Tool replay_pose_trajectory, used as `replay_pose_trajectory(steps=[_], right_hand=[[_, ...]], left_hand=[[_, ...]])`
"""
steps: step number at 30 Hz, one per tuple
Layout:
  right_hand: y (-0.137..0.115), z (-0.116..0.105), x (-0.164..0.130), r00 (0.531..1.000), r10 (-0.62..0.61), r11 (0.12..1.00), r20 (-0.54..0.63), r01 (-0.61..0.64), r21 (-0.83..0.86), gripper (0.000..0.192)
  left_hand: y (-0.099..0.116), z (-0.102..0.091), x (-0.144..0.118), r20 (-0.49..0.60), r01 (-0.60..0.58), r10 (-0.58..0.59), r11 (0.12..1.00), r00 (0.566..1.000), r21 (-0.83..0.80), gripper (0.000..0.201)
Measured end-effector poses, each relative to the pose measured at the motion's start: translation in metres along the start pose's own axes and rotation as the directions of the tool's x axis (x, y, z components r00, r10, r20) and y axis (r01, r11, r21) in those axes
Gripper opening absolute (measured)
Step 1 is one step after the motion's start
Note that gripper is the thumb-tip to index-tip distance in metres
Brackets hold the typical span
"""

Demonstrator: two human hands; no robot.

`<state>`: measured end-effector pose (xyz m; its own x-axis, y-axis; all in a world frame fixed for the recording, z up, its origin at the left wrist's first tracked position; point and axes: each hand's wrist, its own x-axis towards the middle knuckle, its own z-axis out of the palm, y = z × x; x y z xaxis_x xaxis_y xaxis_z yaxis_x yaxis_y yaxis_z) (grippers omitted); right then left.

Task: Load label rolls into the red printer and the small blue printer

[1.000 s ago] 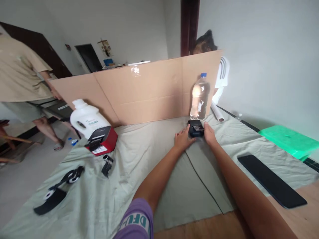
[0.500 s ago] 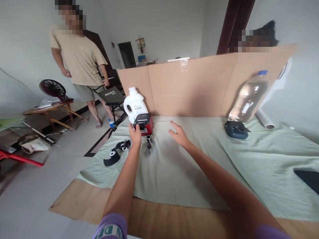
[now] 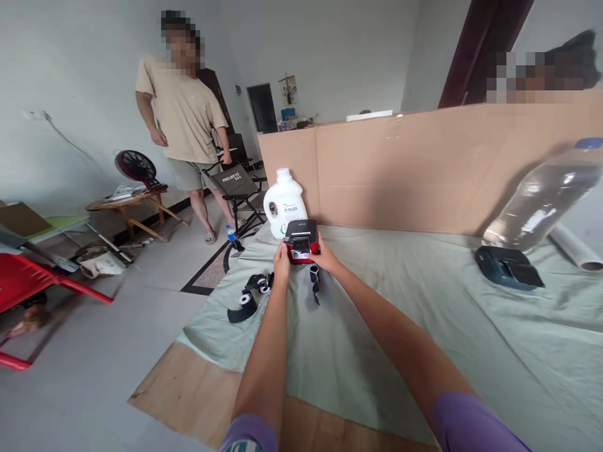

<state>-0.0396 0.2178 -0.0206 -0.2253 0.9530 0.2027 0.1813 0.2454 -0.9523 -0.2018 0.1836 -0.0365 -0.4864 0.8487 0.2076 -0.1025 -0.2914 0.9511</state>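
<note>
A small red and black printer (image 3: 301,240) stands at the far left of the cloth-covered table (image 3: 377,351), in front of a white jug (image 3: 284,202). My left hand (image 3: 281,262) grips its left side and my right hand (image 3: 326,256) grips its right side. A short black strap piece (image 3: 315,282) lies just in front of the printer, between my forearms. A black strap with two white rolls (image 3: 247,296) lies to the left of my left arm.
A black device (image 3: 507,267) and a clear water bottle (image 3: 541,202) sit at the right, by a white tube (image 3: 575,248). A cardboard screen (image 3: 424,169) stands along the table's back. A person in a beige shirt (image 3: 186,119) stands left by a folding chair (image 3: 235,185). A second person shows only as dark hair above the screen.
Both hands left the black device at the right and moved to the red printer. My left hand reached it first, then my right hand closed on its other side. My view swung left.
</note>
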Motion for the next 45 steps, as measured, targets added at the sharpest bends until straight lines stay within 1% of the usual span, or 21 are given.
replay_pose_trajectory(steps=[1, 3, 6, 8, 10, 12, 13, 15, 17, 20, 22, 25, 28, 32, 34, 36, 38, 41, 43, 45], right_hand=[[-0.001, -0.002, -0.001, 1.000, -0.004, 1.000, -0.018, 0.004, -0.014, 0.105], [-0.005, -0.008, -0.005, 0.999, -0.034, 0.999, -0.040, 0.033, -0.027, 0.104], [-0.017, -0.030, -0.018, 0.984, -0.141, 0.990, -0.109, 0.138, -0.027, 0.103], [-0.029, -0.054, -0.033, 0.956, -0.223, 0.975, -0.190, 0.216, -0.056, 0.101], [-0.044, -0.082, -0.056, 0.922, -0.294, 0.955, -0.251, 0.273, -0.114, 0.098], [-0.057, -0.112, -0.088, 0.902, -0.336, 0.939, -0.272, 0.298, -0.173, 0.094], [-0.061, -0.127, -0.106, 0.899, -0.339, 0.936, -0.276, 0.294, -0.193, 0.093], [-0.063, -0.152, -0.148, 0.908, -0.305, 0.942, -0.287, 0.243, -0.230, 0.090], [-0.056, -0.170, -0.189, 0.913, -0.268, 0.941, -0.309, 0.180, -0.286, 0.090], [-0.034, -0.183, -0.238, 0.910, -0.244, 0.915, -0.334, 0.102, -0.391, 0.091], [-0.019, -0.183, -0.259, 0.911, -0.240, 0.897, -0.335, 0.076, -0.435, 0.090], [-0.008, -0.178, -0.273, 0.912, -0.250, 0.886, -0.325, 0.081, -0.456, 0.087], [-0.005, -0.174, -0.276, 0.914, -0.244, 0.883, -0.323, 0.072, -0.465, 0.088], [-0.004, -0.174, -0.277, 0.918, -0.236, 0.873, -0.319, 0.056, -0.485, 0.093], [-0.004, -0.175, -0.277, 0.918, -0.230, 0.869, -0.324, 0.044, -0.492, 0.093], [-0.006, -0.176, -0.277, 0.918, -0.211, 0.868, -0.336, 0.018, -0.496, 0.095], [-0.008, -0.177, -0.278, 0.917, -0.189, 0.869, -0.352, -0.011, -0.494, 0.096], [-0.013, -0.177, -0.278, 0.913, -0.196, 0.868, -0.358, -0.008, -0.497, 0.095], [-0.016, -0.178, -0.278, 0.911, -0.221, 0.866, -0.348, 0.019, -0.500, 0.093], [-0.017, -0.178, -0.278, 0.910, -0.240, 0.865, -0.338, 0.042, -0.500, 0.092]], left_hand=[[0.003, 0.003, -0.002, -0.003, 0.002, -0.002, 1.000, 1.000, -0.015, 0.050], [0.014, 0.014, -0.007, 0.001, -0.038, 0.038, 0.999, 0.999, -0.016, 0.048], [0.041, 0.036, -0.019, 0.095, -0.152, 0.151, 0.988, 0.984, 0.002, 0.045], [0.062, 0.055, -0.033, 0.174, -0.209, 0.206, 0.978, 0.963, -0.001, 0.043], [0.080, 0.074, -0.055, 0.234, -0.238, 0.236, 0.971, 0.943, -0.020, 0.043], [0.094, 0.092, -0.086, 0.289, -0.238, 0.244, 0.970, 0.926, -0.056, 0.045], [0.098, 0.100, -0.104, 0.322, -0.228, 0.241, 0.970, 0.916, -0.078, 0.047], [0.100, 0.111, -0.143, 0.395, -0.189, 0.221, 0.975, 0.892, -0.120, 0.052], [0.094, 0.116, -0.182, 0.449, -0.123, 0.180, 0.981, 0.875, -0.152, 0.058], [0.079, 0.114, -0.226, 0.465, -0.023, 0.104, 0.984, 0.879, -0.177, 0.064], [0.069, 0.109, -0.242, 0.468, 0.023, 0.064, 0.984, 0.881, -0.178, 0.066], [0.060, 0.104, -0.250, 0.468, 0.057, 0.028, 0.985, 0.883, -0.165, 0.065], [0.057, 0.103, -0.251, 0.458, 0.067, 0.006, 0.987, 0.889, -0.144, 0.066], [0.056, 0.101, -0.251, 0.460, 0.050, 0.011, 0.992, 0.888, -0.120, 0.063], [0.056, 0.097, -0.249, 0.467, 0.021, 0.017, 0.997, 0.884, -0.077, 0.059], [0.054, 0.092, -0.242, 0.468, -0.050, 0.046, 0.999, 0.882, -0.004, 0.051], [0.052, 0.087, -0.233, 0.479, -0.175, 0.119, 0.982, 0.870, 0.074, 0.041], [0.049, 0.082, -0.222, 0.528, -0.352, 0.235, 0.927, 0.816, 0.130, 0.033], [0.048, 0.082, -0.218, 0.552, -0.403, 0.273, 0.906, 0.787, 0.127, 0.033], [0.048, 0.084, -0.216, 0.559, -0.404, 0.277, 0.907, 0.781, 0.115, 0.031]])
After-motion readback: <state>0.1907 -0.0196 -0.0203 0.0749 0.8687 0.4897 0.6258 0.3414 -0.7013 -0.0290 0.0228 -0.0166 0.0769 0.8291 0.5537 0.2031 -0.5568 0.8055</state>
